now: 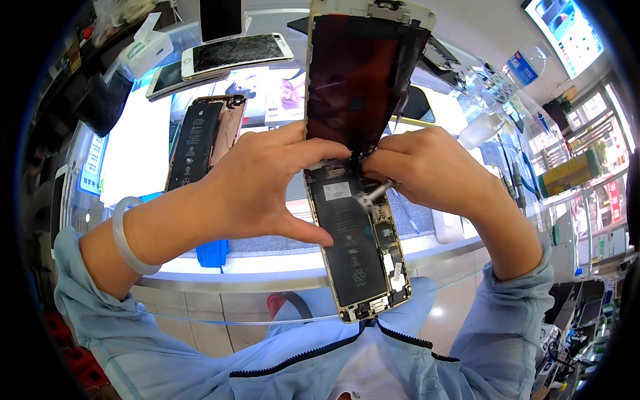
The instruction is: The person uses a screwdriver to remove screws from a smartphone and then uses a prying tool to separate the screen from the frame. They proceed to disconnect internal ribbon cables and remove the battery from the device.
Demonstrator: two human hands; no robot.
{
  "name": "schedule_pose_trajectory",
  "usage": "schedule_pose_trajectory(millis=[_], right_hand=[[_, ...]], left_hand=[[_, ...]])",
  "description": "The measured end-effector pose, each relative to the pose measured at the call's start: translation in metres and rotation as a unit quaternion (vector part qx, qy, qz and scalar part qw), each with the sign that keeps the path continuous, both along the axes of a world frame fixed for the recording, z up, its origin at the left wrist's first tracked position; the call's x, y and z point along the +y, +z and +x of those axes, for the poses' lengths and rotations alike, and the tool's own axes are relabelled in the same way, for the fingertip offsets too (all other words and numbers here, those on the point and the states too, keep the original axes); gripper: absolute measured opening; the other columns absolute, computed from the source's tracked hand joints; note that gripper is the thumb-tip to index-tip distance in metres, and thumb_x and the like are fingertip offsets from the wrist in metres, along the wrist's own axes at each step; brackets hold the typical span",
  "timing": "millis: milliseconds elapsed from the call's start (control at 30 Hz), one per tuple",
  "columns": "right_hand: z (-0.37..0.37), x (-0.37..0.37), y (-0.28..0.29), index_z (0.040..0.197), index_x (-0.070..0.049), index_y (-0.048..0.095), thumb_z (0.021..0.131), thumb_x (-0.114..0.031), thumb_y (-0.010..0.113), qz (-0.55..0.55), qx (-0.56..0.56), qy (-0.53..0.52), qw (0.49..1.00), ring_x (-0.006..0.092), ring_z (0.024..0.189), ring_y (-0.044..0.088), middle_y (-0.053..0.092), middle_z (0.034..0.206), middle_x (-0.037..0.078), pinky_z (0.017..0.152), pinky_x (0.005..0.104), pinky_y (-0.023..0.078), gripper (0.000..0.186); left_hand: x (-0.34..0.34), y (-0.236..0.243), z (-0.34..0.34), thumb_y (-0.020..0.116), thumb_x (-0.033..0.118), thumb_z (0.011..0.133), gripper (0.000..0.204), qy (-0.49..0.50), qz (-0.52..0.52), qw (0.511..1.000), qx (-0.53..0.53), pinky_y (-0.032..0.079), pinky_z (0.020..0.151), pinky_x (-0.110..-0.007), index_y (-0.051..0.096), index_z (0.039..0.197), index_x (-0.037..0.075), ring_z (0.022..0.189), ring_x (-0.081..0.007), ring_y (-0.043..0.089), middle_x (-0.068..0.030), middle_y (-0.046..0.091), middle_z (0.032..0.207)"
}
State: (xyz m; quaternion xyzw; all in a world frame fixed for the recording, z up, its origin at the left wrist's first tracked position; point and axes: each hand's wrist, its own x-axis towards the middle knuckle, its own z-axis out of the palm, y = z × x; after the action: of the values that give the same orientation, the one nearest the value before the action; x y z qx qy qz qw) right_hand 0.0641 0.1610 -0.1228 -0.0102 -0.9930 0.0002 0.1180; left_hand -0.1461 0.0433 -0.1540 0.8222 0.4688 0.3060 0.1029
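An opened smartphone (pixel 357 257) stretches toward me over the table's front edge, its black battery and circuit parts bare. Its lifted display panel (pixel 360 73) stands beyond, dark reddish on the inner side. My left hand (pixel 257 183) grips the phone, the thumb on its left edge and the fingertips at the joint between body and panel. My right hand (pixel 433 163) is closed at the same joint, from the right. Out of its fingers sticks a slim silver tool (pixel 379 193) over the battery's upper right; its kind is unclear. The right fingertips are partly hidden.
Another opened phone (pixel 197 137) lies left on the lit glass table. Behind it is a white phone with a cracked screen (pixel 237 55). A yellow-edged phone (pixel 420 105) lies beyond my right hand. Bottles (pixel 523 67), a yellow roll (pixel 570 175) and thin tools crowd the right side.
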Motion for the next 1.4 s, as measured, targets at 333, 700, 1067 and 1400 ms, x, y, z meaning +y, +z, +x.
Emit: schedule_pose_trajectory(millis=[333,700,1067,1400], right_hand=[[0.04,-0.002,0.004,0.084,0.0,0.064,0.078,-0.01,0.067,-0.148,0.203,0.056,0.966,0.0228,0.06,0.061,0.063,0.073,0.01,0.051,0.0292,0.048,0.011],[0.021,-0.003,-0.02,0.086,-0.004,0.065,0.063,0.001,0.069,-0.035,0.112,-0.012,0.993,0.0214,0.062,0.061,0.06,0.075,0.006,0.05,0.0307,0.047,0.024],[-0.001,-0.013,0.002,0.075,-0.005,0.063,0.068,-0.006,0.06,0.043,-0.011,-0.048,0.998,0.0262,0.066,0.062,0.059,0.071,0.008,0.055,0.0359,0.05,0.008],[-0.015,-0.021,0.007,0.065,-0.003,0.066,0.063,-0.006,0.064,0.099,-0.064,-0.087,0.989,0.029,0.066,0.065,0.063,0.068,0.012,0.057,0.0358,0.052,0.004]], left_hand=[[-0.004,0.004,0.001,0.088,0.039,0.048,0.08,0.022,-0.034,0.999,0.017,0.037,0.087,-0.031,0.058,0.116,0.009,0.096,-0.0213,0.055,-0.006,0.059,0.104],[0.0,0.0,0.0,0.086,0.035,0.053,0.074,-0.008,0.035,0.999,0.003,0.048,0.074,-0.035,0.055,0.114,0.006,0.085,-0.0299,0.059,-0.0126,0.056,0.094],[-0.001,-0.002,0.0,0.088,0.033,0.051,0.077,-0.005,0.009,1.0,-0.008,0.043,0.083,-0.033,0.057,0.117,0.007,0.095,-0.0259,0.057,-0.01,0.059,0.104],[-0.002,-0.005,-0.001,0.088,0.033,0.051,0.077,-0.007,0.018,1.0,-0.017,0.042,0.08,-0.032,0.057,0.117,0.007,0.091,-0.0245,0.055,-0.0081,0.058,0.097]])
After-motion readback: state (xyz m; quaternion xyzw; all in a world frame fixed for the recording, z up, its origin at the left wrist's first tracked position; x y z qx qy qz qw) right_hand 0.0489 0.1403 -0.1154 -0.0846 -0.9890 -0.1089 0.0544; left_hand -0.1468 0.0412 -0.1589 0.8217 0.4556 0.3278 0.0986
